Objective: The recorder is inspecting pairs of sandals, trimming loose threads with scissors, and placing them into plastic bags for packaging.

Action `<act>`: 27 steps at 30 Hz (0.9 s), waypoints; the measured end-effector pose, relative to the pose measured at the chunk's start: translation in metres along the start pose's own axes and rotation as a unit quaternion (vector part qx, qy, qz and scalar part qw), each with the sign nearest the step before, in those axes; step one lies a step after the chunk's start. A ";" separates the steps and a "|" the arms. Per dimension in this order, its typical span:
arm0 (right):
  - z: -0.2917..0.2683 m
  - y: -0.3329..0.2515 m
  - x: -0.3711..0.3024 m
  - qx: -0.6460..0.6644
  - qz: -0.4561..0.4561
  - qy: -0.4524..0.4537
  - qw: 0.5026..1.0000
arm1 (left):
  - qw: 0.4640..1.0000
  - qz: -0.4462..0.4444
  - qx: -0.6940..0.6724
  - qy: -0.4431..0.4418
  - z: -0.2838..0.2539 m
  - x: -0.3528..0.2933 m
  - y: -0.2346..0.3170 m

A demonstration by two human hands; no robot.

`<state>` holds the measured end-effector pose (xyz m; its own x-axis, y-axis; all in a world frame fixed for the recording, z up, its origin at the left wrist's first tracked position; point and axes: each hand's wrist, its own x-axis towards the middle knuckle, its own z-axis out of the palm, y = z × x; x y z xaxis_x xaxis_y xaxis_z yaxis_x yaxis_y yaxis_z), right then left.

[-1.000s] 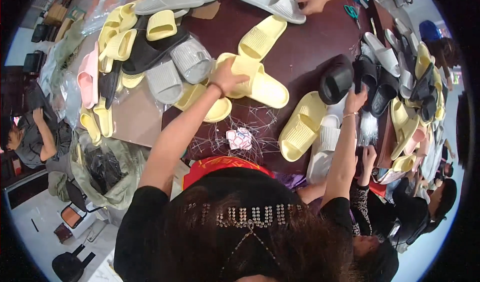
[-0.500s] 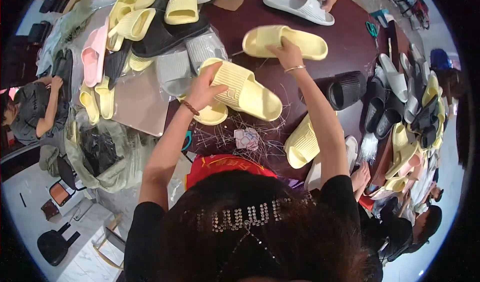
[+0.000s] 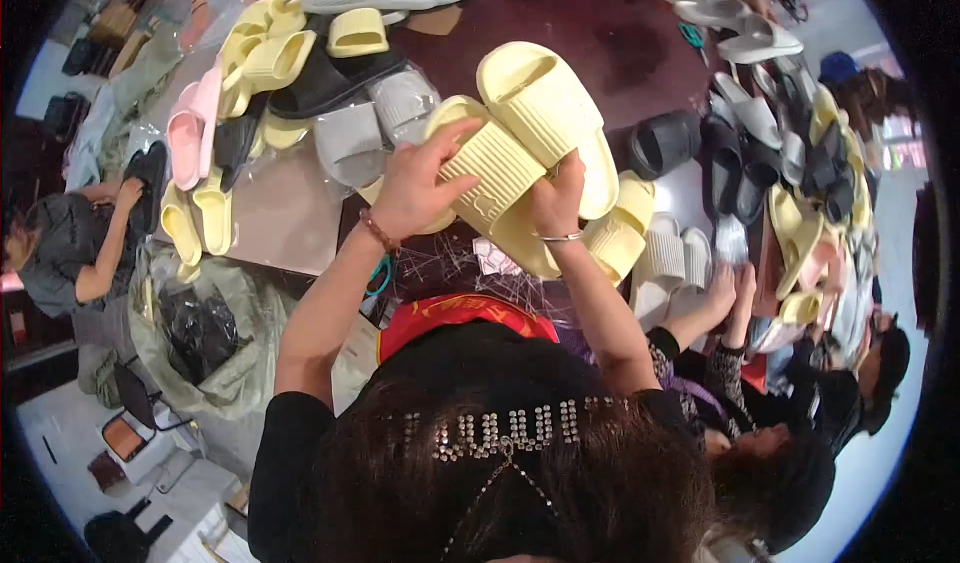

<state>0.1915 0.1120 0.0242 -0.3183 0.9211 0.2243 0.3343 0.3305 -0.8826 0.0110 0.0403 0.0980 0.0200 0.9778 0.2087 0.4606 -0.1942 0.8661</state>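
Two pale yellow slides are held up together over the table. My left hand (image 3: 420, 178) grips the left slide (image 3: 495, 178) around its ribbed strap, thumb and fingers curled over it. The right slide (image 3: 548, 113) leans against it, its near edge pinched in my right hand (image 3: 558, 198); part of that grip is hidden. Just right of my right wrist, another pair of yellow slides (image 3: 622, 225) rests on the table. A yellow slide (image 3: 437, 221) lies partly hidden beneath my left hand.
Dark red table (image 3: 540, 8). Several yellow slides (image 3: 270, 58), black slides (image 3: 330, 83), bagged grey slides (image 3: 350, 143) and pink slides (image 3: 192, 128) crowd the left. A black slide (image 3: 665, 143) and grey slides (image 3: 672, 258) lie right. Co-workers' hands (image 3: 722, 293) are nearby. Scissors (image 3: 379, 275) lie beside my left forearm.
My right hand has brought its yellow slide in from the right, turning it beside the one in my left hand. Grey slides at the far side have moved right with a co-worker's hand.
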 end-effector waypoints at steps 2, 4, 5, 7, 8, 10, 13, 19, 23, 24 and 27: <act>0.005 -0.008 -0.006 0.108 -0.021 0.134 0.985 | 0.966 0.157 0.201 0.053 0.011 -0.006 0.017; -0.005 -0.007 -0.023 0.154 -0.028 0.213 0.965 | 0.958 0.189 0.180 0.118 0.015 -0.010 0.015; -0.017 -0.004 -0.036 0.275 0.069 0.206 0.936 | 0.945 0.210 0.163 0.192 0.015 -0.013 0.010; -0.035 0.004 -0.061 0.505 0.246 0.186 0.806 | 0.929 0.235 0.137 0.251 0.017 -0.022 -0.006; -0.037 0.012 -0.073 0.505 0.245 0.199 0.804 | 0.971 0.113 0.033 0.208 0.022 -0.034 -0.023; -0.052 0.028 -0.092 0.311 0.196 0.220 0.904 | 0.991 -0.057 -0.031 0.116 0.025 -0.051 -0.053; -0.067 0.056 -0.120 -0.004 0.126 0.208 0.970 | 0.972 -0.157 0.174 -0.016 0.014 -0.103 -0.092; -0.072 0.122 -0.112 -0.610 0.008 0.086 0.787 | 0.910 -0.099 0.401 -0.047 0.006 -0.207 -0.165; -0.067 0.107 -0.134 -0.571 0.026 0.112 0.813 | 0.889 -0.086 0.449 -0.027 0.012 -0.216 -0.177; -0.065 0.103 -0.137 -0.554 0.027 0.122 0.823 | 0.886 -0.082 0.457 -0.020 0.010 -0.214 -0.179; -0.076 0.102 -0.134 -0.495 0.036 0.161 0.853 | 0.891 -0.116 0.435 -0.057 0.017 -0.203 -0.180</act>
<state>0.3362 0.0379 -0.0644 -0.0586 0.9021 0.4276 0.9786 0.1365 -0.1538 -0.0611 -0.1213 -0.1082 -0.0972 0.9950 -0.0208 0.9768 0.0994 0.1895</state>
